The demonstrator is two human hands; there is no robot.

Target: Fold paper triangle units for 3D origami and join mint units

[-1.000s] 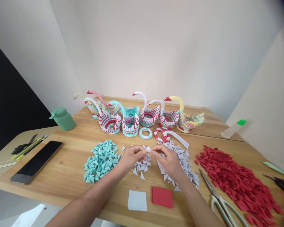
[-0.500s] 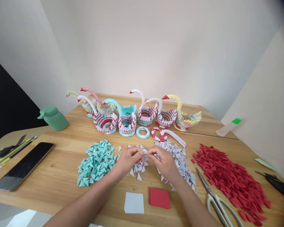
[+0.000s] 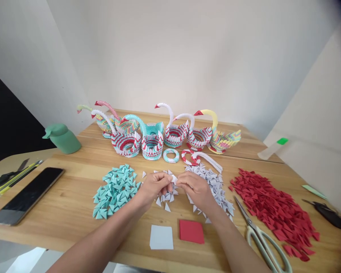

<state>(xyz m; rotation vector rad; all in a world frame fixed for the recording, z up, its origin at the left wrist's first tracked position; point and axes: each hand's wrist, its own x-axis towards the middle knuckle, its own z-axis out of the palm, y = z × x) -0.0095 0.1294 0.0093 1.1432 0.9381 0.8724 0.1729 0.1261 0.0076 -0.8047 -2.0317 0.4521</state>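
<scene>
Paper piece (image 3: 174,178) | white | pinched between both hands (image 3: 155,185) (image 3: 195,186) | near white triangles (image 3: 167,207)

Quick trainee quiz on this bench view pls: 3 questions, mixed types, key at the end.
1. Multiple choice: what is pinched between the left hand and the right hand?
A) a phone
B) a paper ring
C) a small white paper piece

2. True or false: in the picture, the red paper square lies to the right of the pale paper square.

3. Short answer: what colour is the pile of folded pieces just right of the scissors?

Key: 1. C; 2. True; 3. Red
</scene>
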